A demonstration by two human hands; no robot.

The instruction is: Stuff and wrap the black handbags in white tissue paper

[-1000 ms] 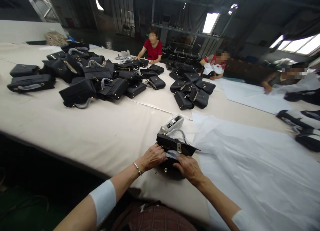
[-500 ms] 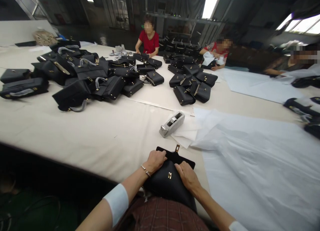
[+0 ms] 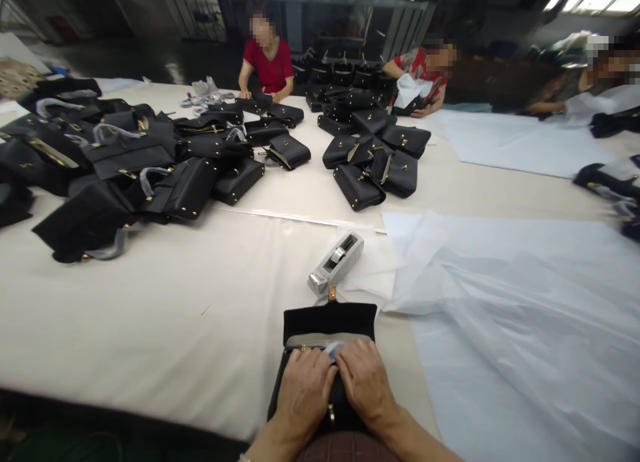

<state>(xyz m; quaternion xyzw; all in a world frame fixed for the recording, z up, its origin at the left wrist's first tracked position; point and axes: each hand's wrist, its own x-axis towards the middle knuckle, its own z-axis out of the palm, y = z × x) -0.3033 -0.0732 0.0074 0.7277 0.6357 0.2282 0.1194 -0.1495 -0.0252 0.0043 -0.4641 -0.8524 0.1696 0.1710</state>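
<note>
A black handbag (image 3: 345,409) stands at the table's front edge, against my body. Its flap (image 3: 330,321) is folded back, away from me, with a gold-coloured clasp tab (image 3: 333,293) at the flap's far edge. My left hand (image 3: 306,385) and my right hand (image 3: 365,382) meet at the bag's mouth, fingers curled over its near rim. Between them shows a bit of whitish material (image 3: 331,350) inside the opening. My fingertips are partly hidden in the bag. Just beyond the flap lies a grey tape dispenser (image 3: 336,262).
White tissue sheets (image 3: 500,335) cover the table at right. Many black handbags (image 3: 170,189) are piled at left, and a smaller heap (image 3: 375,155) lies in the middle. Across the table sit a person in red (image 3: 270,62) and two other people at right.
Both hands have come together at the bag's mouth. The flap now lies further back and the opening shows. My view has shifted, and the bag sits more upright.
</note>
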